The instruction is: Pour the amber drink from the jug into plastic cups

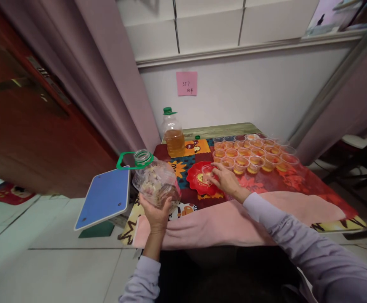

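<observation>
My left hand (155,211) is wrapped under the body of a big clear plastic jug (153,181) with a green ring handle and an uncapped neck. The jug is tilted, its neck toward the upper left; how much is in it I cannot tell. With fingers closed, my right hand (226,180) grips a small clear plastic cup (206,171) over a red scalloped plate (196,187). To the right, several clear cups (242,163) stand in rows, many with amber liquid. Behind the plate is another jug (175,142), green-capped and partly filled with amber liquid.
A patterned cloth covers the table (309,181), with a pink towel (202,227) along its front edge. A green cap (197,137) lies near the back. Left of the table is a blue board (104,198). A pink note (186,83) is on the wall.
</observation>
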Motion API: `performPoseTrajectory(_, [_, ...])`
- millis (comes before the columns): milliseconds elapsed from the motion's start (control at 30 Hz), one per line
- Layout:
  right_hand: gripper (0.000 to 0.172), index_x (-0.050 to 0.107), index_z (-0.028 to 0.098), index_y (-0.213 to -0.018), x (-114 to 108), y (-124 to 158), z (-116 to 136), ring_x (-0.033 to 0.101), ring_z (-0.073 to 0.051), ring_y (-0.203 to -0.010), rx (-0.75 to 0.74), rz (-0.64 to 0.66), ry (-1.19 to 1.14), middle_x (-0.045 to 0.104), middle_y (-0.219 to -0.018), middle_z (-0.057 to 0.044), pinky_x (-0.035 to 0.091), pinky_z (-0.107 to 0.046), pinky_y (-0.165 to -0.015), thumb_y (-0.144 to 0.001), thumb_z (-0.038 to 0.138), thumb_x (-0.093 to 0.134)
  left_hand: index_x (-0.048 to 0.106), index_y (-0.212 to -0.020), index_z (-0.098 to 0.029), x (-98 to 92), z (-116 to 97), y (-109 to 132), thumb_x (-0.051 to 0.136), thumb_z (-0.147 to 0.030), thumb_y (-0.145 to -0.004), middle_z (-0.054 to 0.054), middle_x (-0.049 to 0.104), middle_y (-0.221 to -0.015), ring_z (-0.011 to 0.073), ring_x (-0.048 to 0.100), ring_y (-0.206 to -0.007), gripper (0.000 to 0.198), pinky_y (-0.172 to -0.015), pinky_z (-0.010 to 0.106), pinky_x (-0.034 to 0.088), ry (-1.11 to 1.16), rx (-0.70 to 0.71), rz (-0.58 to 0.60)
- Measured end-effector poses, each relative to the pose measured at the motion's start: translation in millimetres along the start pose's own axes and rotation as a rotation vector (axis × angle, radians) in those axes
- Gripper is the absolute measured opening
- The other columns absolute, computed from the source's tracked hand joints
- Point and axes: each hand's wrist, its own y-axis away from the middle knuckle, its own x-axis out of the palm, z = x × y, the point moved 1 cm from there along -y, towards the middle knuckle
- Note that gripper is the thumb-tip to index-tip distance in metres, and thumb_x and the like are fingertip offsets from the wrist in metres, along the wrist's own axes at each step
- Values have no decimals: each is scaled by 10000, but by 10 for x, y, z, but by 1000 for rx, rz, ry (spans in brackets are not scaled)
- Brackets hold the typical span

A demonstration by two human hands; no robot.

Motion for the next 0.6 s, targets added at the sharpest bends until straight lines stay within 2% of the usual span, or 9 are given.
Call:
performPoseTrajectory(67, [214, 760, 213, -1196, 57, 35, -10, 753, -363, -1260, -9, 7, -15, 633, -1594, -173, 661, -512, -984, -1017, 318, 707, 369, -1574, -192, -8, -75, -34, 905, -659, -697, 237, 579, -1525, 382, 618, -1428, 1129, -1250, 576, 483, -10, -31, -52])
performPoseTrajectory(133, [423, 692, 222, -1412, 71, 82, -1, 727, -373, -1316, -26, -42, -57, 623, -1609, -168, 647, -541, -1035, -1003, 325, 727, 439, -1520, -207, -37, -182, -95, 907, -665, -678, 192, 637, -1448, 360, 667, -1349, 1067, -1204, 567, 531, -39, -30, -73])
performPoseTrajectory(233, [637, 561, 230, -1588, 53, 244, 4, 661, -373, -1419, -23, -233, -162, 637, -1591, -176, 605, -566, -1120, -1000, 392, 742, 496, -1488, -214, -152, -402, -236, 899, -636, -698, 170, 668, -1412, 354, 690, -1306, 983, -1166, 560, 562, -145, 61, -33])
performPoseTrajectory(300, [630, 553, 234, -1591, 49, 406, -4, 661, -362, -1414, 27, -389, -239, 674, -1540, -177, 589, -569, -1137, -1018, 433, 724, 515, -1497, -198, -272, -587, -342, 895, -594, -725, 184, 678, -1423, 370, 685, -1318, 947, -1165, 557, 555, -270, 187, 42])
performPoseTrajectory(400, [512, 617, 233, -1502, 67, 632, -20, 736, -341, -1252, 130, -551, -316, 752, -1389, -167, 614, -555, -1066, -1047, 456, 686, 525, -1522, -178, -455, -889, -470, 870, -521, -785, 210, 694, -1455, 399, 662, -1362, 883, -1193, 568, 496, -500, 455, 219])
performPoseTrajectory(500, [406, 677, 217, -1387, 83, 730, -33, 766, -320, -1107, 205, -624, -351, 793, -1235, -152, 629, -525, -990, -1055, 450, 664, 510, -1557, -193, -563, -1154, -545, 820, -458, -848, 204, 676, -1517, 408, 633, -1397, 819, -1184, 563, 447, -700, 644, 384])
performPoseTrajectory(600, [358, 702, 209, -1317, 87, 721, -47, 765, -316, -1090, 245, -645, -382, 799, -1211, -155, 622, -511, -975, -1051, 443, 649, 503, -1563, -163, -570, -1344, -589, 782, -407, -865, 215, 670, -1520, 409, 623, -1394, 791, -1155, 551, 432, -825, 704, 456])
